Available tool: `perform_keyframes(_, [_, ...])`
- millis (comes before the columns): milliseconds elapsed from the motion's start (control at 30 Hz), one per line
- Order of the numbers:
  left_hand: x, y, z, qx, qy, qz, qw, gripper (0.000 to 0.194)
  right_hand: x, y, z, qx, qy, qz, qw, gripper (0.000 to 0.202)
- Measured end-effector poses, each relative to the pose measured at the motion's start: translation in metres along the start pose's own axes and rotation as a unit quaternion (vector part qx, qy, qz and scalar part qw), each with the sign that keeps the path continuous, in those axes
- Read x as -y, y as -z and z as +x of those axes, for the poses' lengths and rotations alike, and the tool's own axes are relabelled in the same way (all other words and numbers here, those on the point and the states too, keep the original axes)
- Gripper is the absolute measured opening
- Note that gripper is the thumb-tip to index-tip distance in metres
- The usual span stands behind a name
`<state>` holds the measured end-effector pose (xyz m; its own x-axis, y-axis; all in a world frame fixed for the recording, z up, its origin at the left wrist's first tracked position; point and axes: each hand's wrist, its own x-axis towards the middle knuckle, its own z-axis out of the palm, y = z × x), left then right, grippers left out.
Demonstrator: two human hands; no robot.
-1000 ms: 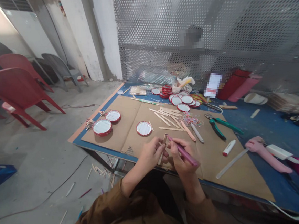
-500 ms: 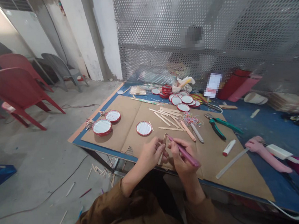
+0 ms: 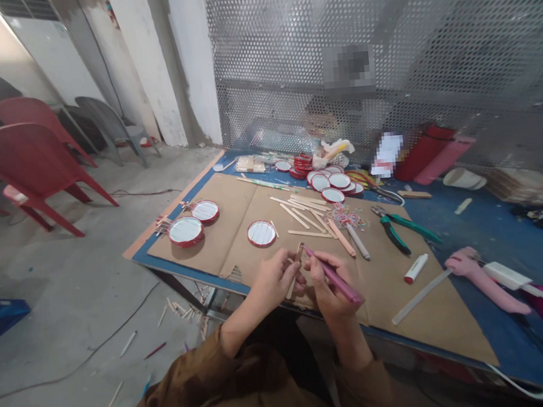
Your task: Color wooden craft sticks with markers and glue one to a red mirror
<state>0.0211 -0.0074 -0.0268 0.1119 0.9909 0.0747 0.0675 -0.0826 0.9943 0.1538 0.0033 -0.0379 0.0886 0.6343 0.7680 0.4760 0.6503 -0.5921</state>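
Note:
My left hand point(image 3: 277, 279) pinches a thin wooden stick point(image 3: 298, 253) near the front edge of the cardboard point(image 3: 242, 250). In my right hand point(image 3: 330, 285) is a purple pen point(image 3: 336, 278), its tip at the upper end of the stick. Beyond my hands lies a round white disc with a red rim point(image 3: 261, 234). Loose wooden sticks point(image 3: 301, 217) are spread behind the pen. Two more red-rimmed discs with sticks attached, a larger point(image 3: 186, 231) and a smaller point(image 3: 205, 211), lie at the left. A peach pen point(image 3: 342, 238) and a grey pen point(image 3: 358, 242) rest beside the loose sticks.
Green-handled pliers point(image 3: 394, 234), a white marker point(image 3: 416, 268) and a pink glue gun point(image 3: 487, 277) with a clear glue stick point(image 3: 420, 298) lie right. Several red-rimmed discs point(image 3: 333, 195) sit at the back before a perforated metal screen point(image 3: 269, 53). Red chairs point(image 3: 37, 159) stand left.

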Motion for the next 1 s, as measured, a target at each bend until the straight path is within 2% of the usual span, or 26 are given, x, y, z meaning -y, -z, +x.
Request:
perform_keyframes(200, [-0.0002, -0.0008, -0.0001, 0.001, 0.012, -0.008, 1.000, 0.017, 0.0018, 0.0005, 0.0032, -0.005, 0.018, -0.016, 1.000, 0.008])
perform_keyframes(400, [0.0010, -0.0015, -0.0007, -0.003, 0.019, -0.023, 1.000, 0.020, -0.0036, -0.0017, -0.0040, -0.031, -0.037, 0.015, 0.999, 0.007])
perform_keyframes(800, [-0.0009, -0.0005, -0.0009, 0.002, 0.034, -0.030, 0.999, 0.022, 0.0006, -0.0001, 0.0028, -0.006, 0.010, -0.009, 1.000, 0.008])
perform_keyframes(1000, [0.0012, -0.0014, -0.0004, 0.000, 0.027, -0.022, 0.999, 0.019, -0.0033, -0.0004, -0.0030, -0.001, -0.031, 0.006, 1.000, 0.008])
